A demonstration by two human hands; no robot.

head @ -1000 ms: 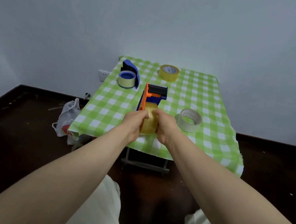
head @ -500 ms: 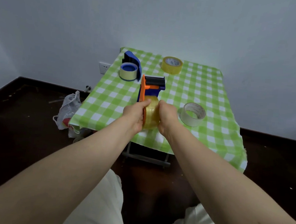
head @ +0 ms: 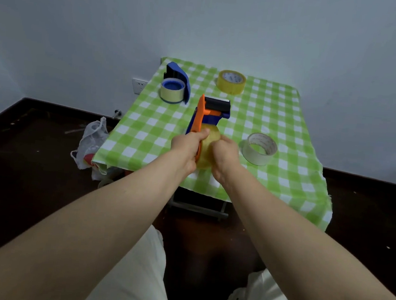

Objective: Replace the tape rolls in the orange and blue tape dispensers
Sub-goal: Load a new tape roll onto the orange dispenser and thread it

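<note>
- Gripping the roll (head: 209, 138) on the orange dispenser (head: 200, 116), the right hand (head: 224, 156) curls round it; the left hand (head: 185, 148) clasps the frame, above the table (head: 291, 125) edge.
- Step, as judged: swapping this roll; next, a straight slide along the hub.
- Blue dispenser (head: 180, 75) waits far left.

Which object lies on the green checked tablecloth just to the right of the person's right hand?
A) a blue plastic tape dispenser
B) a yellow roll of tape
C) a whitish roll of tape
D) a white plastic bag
C: the whitish roll of tape lies on the green checked tablecloth beside the right hand, on its right.
</note>
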